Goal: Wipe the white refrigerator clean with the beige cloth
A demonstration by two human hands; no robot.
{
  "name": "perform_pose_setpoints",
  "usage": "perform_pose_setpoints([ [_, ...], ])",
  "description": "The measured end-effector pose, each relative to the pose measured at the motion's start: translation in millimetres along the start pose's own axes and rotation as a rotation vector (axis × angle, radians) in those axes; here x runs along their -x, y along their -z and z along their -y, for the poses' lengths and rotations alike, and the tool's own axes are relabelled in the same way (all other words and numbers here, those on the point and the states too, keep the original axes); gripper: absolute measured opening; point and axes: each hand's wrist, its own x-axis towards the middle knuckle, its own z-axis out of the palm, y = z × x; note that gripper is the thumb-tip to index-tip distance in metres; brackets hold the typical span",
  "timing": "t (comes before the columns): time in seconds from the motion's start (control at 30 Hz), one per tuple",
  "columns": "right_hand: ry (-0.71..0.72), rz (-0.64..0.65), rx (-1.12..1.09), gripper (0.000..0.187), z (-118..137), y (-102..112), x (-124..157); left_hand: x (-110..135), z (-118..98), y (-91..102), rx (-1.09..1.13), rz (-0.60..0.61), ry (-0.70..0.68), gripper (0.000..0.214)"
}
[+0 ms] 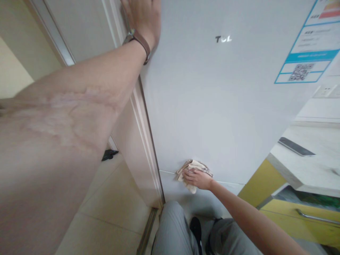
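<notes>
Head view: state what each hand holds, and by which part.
Right hand pins the cloth against the fridge door, fingers over its middle. Left hand holds nothing, palm flat on the door.

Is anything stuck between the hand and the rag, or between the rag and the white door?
Nothing that shows. The right hand lies flat on the rag, and the rag presses straight against the white door by its lower seam. The left hand rests high up, well away.
</notes>
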Motion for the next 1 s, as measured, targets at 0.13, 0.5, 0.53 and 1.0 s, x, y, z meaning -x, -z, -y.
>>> perform_pose_setpoints([
  [0.13,-0.126,-0.014,0.123,0.036,-41,65,14,13,0,4.3,0.237,-0.185,0.064,0.041],
  [0.5,-0.882,-0.335,0.091,0.082,-144,278,8,32,-5,33.8,0.228,-0.113,-0.069,0.041],
  [0.53,-0.967,-0.424,0.054,0.075,-151,297,4,38,-9,38.7,0.28,-0.099,-0.063,0.047],
  [1.0,-1.405,-0.796,-1.3,0.037,-149,434,-38,230,-145,96.0,1.834,0.85,0.055,0.048],
])
